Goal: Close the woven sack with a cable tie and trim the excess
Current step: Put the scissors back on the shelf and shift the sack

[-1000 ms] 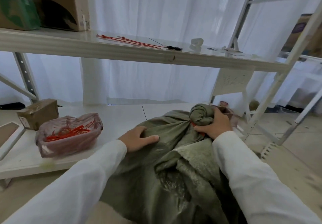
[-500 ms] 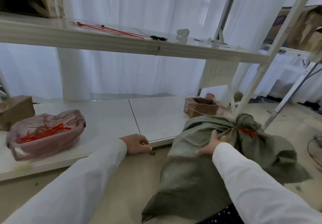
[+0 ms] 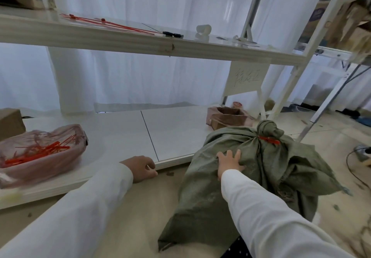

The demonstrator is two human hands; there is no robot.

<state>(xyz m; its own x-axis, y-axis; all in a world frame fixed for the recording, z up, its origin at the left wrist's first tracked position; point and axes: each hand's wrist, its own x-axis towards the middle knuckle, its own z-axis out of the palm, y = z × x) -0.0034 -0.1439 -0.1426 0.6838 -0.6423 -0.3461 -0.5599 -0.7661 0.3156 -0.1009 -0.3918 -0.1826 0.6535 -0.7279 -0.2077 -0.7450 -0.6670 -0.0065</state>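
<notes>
Resting perhaps, left hand (image 3: 140,170) at shelf edge (image 3: 176,160)

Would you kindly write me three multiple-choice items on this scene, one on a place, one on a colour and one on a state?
1. Where does the right hand rest?
A. on the sack
B. on the upper shelf
C. in the pink bag

2. What colour is the tie round the sack's neck?
A. white
B. red
C. black

3. How is the sack's mouth?
A. wide open
B. folded flat, untied
C. gathered and cinched by the tie

Answers:
1 A: the fingers lie spread flat on the sack's green cloth.
2 B: a red strip shows where the cloth bunches below the knob.
3 C: the cloth is drawn into a tight knob above the tie.
</notes>
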